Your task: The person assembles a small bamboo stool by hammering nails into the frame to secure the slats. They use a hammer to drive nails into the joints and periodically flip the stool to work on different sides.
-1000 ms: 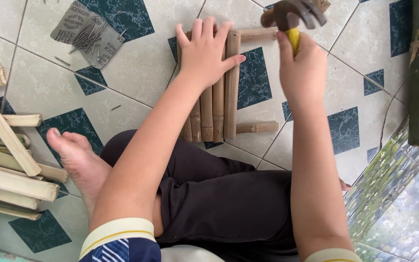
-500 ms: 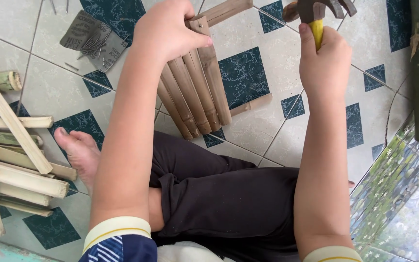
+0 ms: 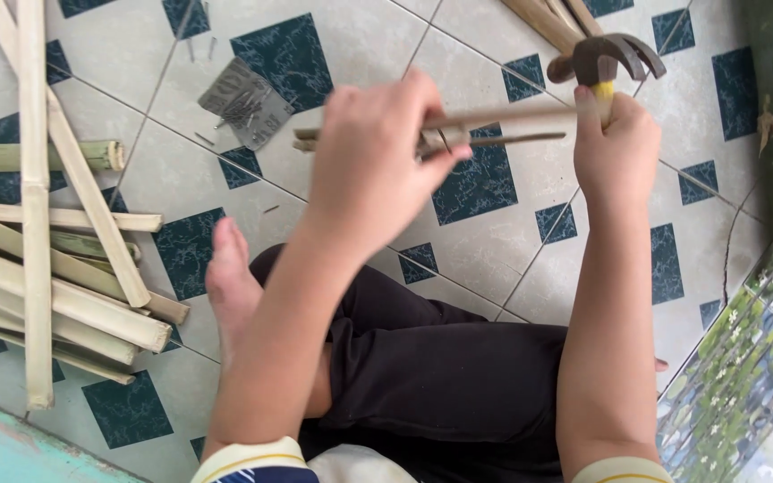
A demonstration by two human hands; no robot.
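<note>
I see the left hand (image 3: 378, 156) closed around a small panel of bamboo slats (image 3: 494, 125), held edge-on above the tiled floor (image 3: 494, 259), so I can't count its slats. The right hand (image 3: 617, 152) is wrapped around the yellow handle of a claw hammer (image 3: 608, 58), head raised just beside the panel's far end. By my reading the piece is partly nailed: the slats hold together, yet loose nails (image 3: 243, 107) lie on a grey packet and many split bamboo strips (image 3: 55, 268) lie unused to the left. Both forearms reach forward over the crossed legs.
</note>
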